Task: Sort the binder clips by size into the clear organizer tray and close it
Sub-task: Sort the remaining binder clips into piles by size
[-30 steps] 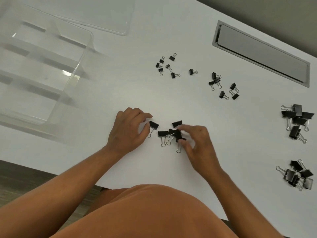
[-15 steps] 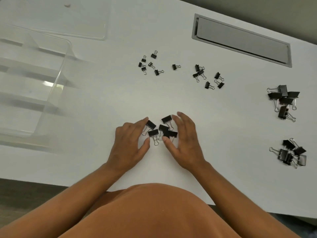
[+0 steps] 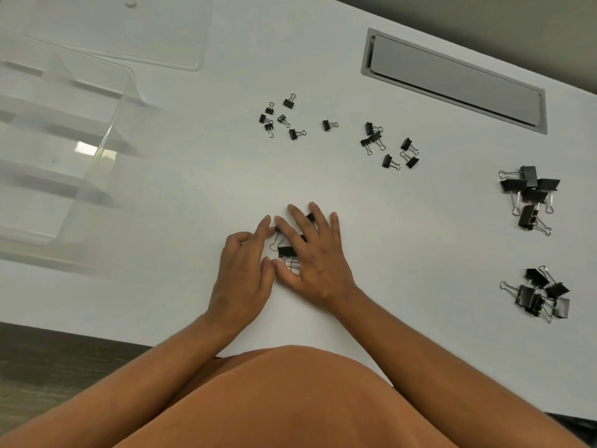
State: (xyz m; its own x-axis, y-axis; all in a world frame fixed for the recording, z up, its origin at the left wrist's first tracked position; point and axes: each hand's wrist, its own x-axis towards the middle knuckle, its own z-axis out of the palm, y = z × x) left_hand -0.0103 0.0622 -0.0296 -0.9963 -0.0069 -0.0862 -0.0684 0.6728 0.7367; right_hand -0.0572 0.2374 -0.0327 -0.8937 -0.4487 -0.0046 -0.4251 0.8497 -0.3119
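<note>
A small heap of medium black binder clips lies on the white table between my hands. My left hand cups the heap from the left. From the right, my right hand lies flat over the heap with fingers spread and hides most of it. Neither hand has lifted a clip. The clear organizer tray stands open at the far left, its compartments bare, and its clear lid lies flat beyond it.
Tiny clips and small clips lie in loose groups farther back. Two heaps of large clips sit at the right. A grey cable hatch is set into the table at the back right.
Both hands have closed in on the medium clips, pushing them into a tighter heap. My right hand now covers most of them.
</note>
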